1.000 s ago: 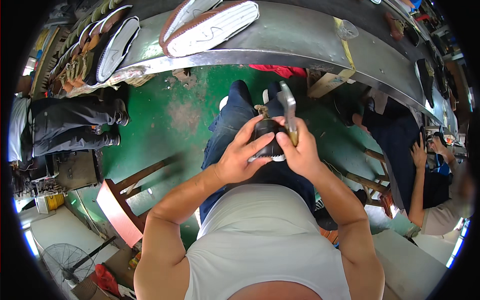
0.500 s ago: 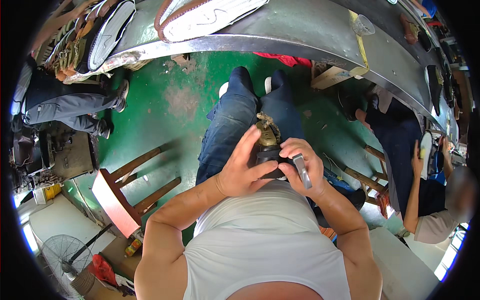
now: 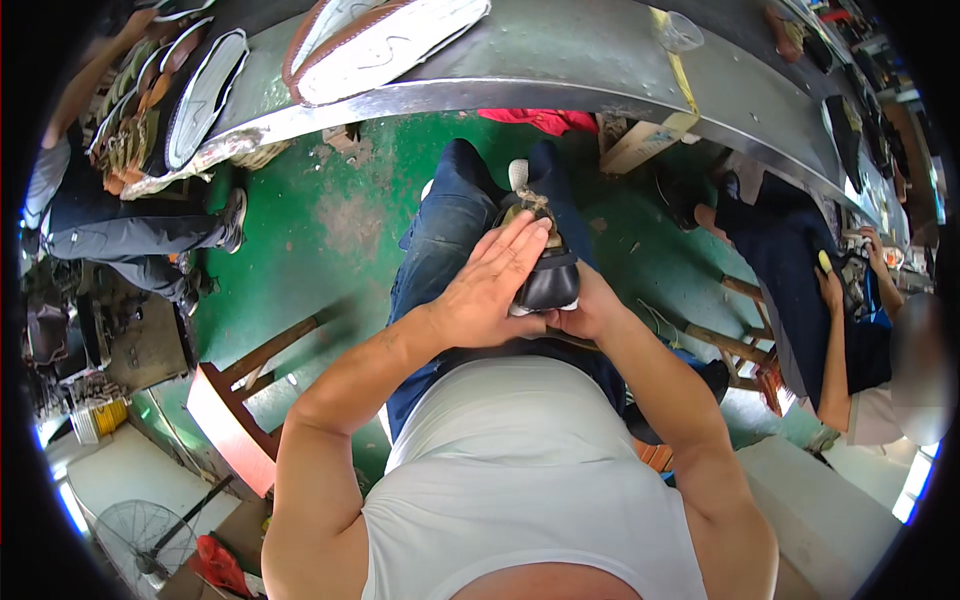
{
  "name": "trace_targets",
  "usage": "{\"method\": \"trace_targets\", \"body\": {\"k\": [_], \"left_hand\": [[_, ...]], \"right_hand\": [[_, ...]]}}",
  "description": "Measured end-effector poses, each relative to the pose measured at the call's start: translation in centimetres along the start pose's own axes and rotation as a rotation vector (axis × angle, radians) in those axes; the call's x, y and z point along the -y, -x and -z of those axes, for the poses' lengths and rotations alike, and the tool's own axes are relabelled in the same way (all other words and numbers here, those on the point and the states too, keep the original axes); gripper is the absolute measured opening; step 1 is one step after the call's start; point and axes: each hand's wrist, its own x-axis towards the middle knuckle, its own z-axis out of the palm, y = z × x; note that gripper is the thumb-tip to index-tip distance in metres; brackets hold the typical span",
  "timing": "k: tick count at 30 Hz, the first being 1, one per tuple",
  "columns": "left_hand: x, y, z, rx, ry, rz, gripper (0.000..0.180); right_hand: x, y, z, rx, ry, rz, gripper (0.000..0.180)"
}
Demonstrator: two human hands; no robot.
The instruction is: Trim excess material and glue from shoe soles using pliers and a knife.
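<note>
Left hand [image 3: 492,272], fingers straight and laid flat across a black shoe [image 3: 550,288], and right hand [image 3: 592,305], against its other side with a finger grip I cannot tell, have it between them above blue trousers [image 3: 440,235], while beyond I record a metal bench [image 3: 560,65] bearing brown-and-white footwear [image 3: 385,55].

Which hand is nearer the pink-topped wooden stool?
Left. The left hand, on the dark shoe, is to the right of the stool; the right hand is farther right, at the shoe's right side.
</note>
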Motion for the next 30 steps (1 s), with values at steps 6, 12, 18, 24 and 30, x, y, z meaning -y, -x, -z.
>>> {"method": "trace_targets", "body": {"k": [6,12,18,24,30], "left_hand": [[0.7,0.1,-4.5,-0.374,0.645,0.447,0.081],[1.6,-0.2,-4.7,-0.359,0.435,0.632,0.082],[3.2,1.1,-7.5,-0.637,0.777,0.507,0.062],[3.9,0.5,-7.2,-0.580,0.702,0.451,0.054],[4.3,-1.2,-5.7,-0.555,0.419,0.434,0.054]], "right_hand": [[-0.5,1.0,-3.7,-0.312,0.043,-0.105,0.042],[-2.8,1.2,-4.6,-0.558,0.179,-0.058,0.038],[-4.4,1.6,-4.8,-0.497,0.056,-0.056,0.037],[-4.5,1.7,-4.5,-0.529,0.271,0.011,0.044],[0.4,7.3,-3.1,-0.211,1.566,0.648,0.051]]}}
